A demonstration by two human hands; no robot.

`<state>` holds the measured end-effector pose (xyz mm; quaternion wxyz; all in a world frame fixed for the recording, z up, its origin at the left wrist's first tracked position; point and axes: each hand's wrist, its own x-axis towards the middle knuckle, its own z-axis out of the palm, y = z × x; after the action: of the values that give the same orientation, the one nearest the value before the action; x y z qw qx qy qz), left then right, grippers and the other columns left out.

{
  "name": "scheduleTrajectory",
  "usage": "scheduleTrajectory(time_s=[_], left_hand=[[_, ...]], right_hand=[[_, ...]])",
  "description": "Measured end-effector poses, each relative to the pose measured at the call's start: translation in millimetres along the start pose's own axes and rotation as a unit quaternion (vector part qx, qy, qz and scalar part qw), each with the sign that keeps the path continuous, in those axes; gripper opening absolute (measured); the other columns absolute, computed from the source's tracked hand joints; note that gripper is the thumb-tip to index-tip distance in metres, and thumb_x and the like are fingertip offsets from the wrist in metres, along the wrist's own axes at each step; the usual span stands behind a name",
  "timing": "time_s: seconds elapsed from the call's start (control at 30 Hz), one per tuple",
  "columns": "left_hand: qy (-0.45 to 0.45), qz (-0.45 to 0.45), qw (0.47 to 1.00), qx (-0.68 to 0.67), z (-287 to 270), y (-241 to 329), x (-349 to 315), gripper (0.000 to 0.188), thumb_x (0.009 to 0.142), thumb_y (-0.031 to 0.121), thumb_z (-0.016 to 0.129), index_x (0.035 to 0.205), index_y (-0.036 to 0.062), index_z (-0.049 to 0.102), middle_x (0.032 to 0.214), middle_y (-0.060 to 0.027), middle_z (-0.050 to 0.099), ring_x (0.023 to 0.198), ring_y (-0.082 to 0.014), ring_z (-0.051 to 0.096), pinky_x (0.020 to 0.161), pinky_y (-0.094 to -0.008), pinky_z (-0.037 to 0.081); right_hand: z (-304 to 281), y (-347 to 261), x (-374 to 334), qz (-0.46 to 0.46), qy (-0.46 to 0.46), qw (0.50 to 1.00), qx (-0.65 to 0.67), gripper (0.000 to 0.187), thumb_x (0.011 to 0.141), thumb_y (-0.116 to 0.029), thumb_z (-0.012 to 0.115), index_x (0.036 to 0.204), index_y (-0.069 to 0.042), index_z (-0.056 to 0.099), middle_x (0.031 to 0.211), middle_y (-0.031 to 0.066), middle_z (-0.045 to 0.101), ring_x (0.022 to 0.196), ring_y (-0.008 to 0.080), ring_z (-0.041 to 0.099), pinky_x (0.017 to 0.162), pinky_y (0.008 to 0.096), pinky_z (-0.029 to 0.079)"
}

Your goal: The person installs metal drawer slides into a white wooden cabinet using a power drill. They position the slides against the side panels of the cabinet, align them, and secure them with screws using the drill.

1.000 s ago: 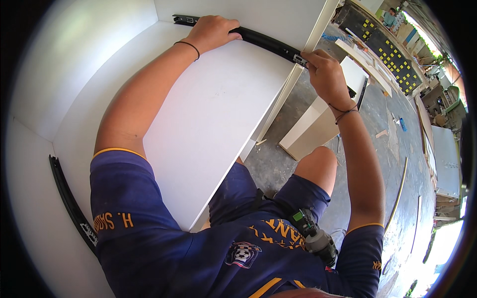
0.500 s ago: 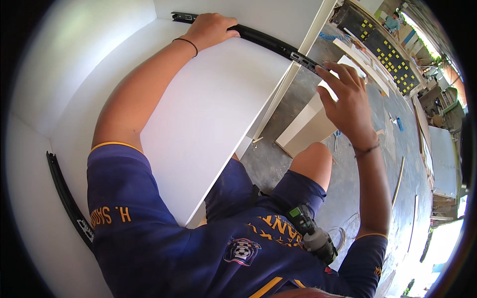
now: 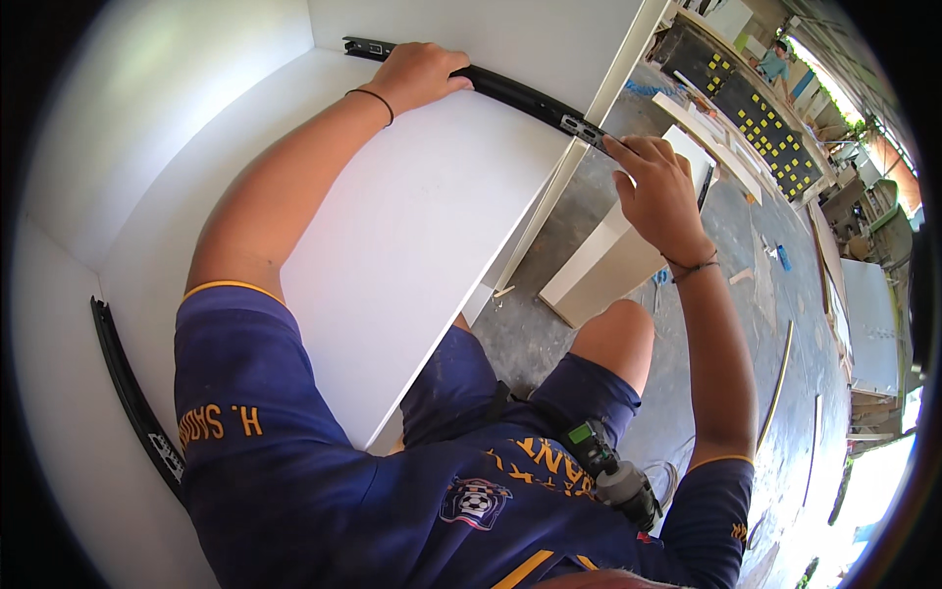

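A black drawer slide (image 3: 515, 93) runs along the far side wall of a white cabinet, its front end sticking out past the cabinet's edge. My left hand (image 3: 422, 77) is closed over the slide toward its back, fingers wrapped over the top. At the protruding front end, my right hand (image 3: 659, 182) grips the slide between thumb and fingers; some fingertips are hidden behind it. A second black slide (image 3: 128, 378) is on the opposite wall at the left, partly covered by my sleeve. The white panel (image 3: 412, 216) lies beneath my left forearm.
A box-like board piece (image 3: 613, 260) lies on the grey floor (image 3: 741, 324) beyond my knee. Long boards (image 3: 716, 142) and a black panel with yellow squares (image 3: 756, 108) lie farther off, near another person (image 3: 775, 64). A power drill (image 3: 618, 476) is at my waist.
My right hand has moved left and closed onto the slide's front end, which has shifted slightly inward. My left hand stays on the slide.
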<state>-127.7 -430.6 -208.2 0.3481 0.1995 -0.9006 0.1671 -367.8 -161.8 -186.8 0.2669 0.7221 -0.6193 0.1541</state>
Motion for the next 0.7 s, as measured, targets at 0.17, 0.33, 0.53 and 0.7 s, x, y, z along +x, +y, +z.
scheduleTrajectory(time_s=[0.17, 0.33, 0.53, 0.7], left_hand=[[-0.021, -0.001, 1.000, 0.005, 0.2, 4.1, 3.2, 0.028, 0.082, 0.037, 0.067, 0.082, 0.0093, 0.063, 0.063, -0.0112, 0.062, 0.064, -0.0302, 0.062, 0.060, -0.0402, 0.050], [-0.053, -0.029, 0.998, 0.011, -8.1, 2.8, -1.4, 0.027, 0.079, 0.036, 0.069, 0.088, 0.0115, 0.066, 0.068, -0.0105, 0.064, 0.068, -0.0304, 0.063, 0.064, -0.0406, 0.050], [-0.038, 0.000, 0.999, 0.010, -7.3, 8.4, 6.3, 0.026, 0.079, 0.036, 0.069, 0.085, 0.0108, 0.065, 0.066, -0.0093, 0.063, 0.066, -0.0302, 0.062, 0.063, -0.0408, 0.050], [-0.043, -0.008, 0.999, 0.006, -11.0, 3.2, -1.5, 0.026, 0.080, 0.036, 0.069, 0.084, 0.0105, 0.064, 0.066, -0.0092, 0.063, 0.066, -0.0306, 0.062, 0.062, -0.0411, 0.049]], right_hand=[[-39.0, -18.8, -25.3, -0.031, 0.049, 0.998, 0.031, 0.038, 0.078, -0.004, 0.062, 0.115, -0.011, 0.063, 0.116, 0.0114, 0.059, 0.109, 0.0302, 0.053, 0.091, 0.0427, 0.041], [-79.7, -16.6, -135.9, 0.010, -0.174, 0.974, 0.145, 0.046, 0.073, 0.004, 0.055, 0.117, -0.008, 0.061, 0.120, 0.0158, 0.056, 0.110, 0.0329, 0.052, 0.094, 0.0434, 0.041], [-106.9, -26.0, -307.3, 0.177, -0.473, 0.833, 0.226, 0.087, 0.065, -0.013, 0.069, 0.144, -0.010, 0.033, 0.141, 0.0194, 0.038, 0.128, 0.0383, 0.038, 0.105, 0.0460, 0.033], [-73.9, -77.0, -312.4, 0.160, -0.306, 0.849, 0.400, 0.073, 0.066, -0.017, 0.074, 0.132, -0.002, 0.048, 0.131, 0.0196, 0.050, 0.125, 0.0341, 0.045, 0.103, 0.0426, 0.037]])
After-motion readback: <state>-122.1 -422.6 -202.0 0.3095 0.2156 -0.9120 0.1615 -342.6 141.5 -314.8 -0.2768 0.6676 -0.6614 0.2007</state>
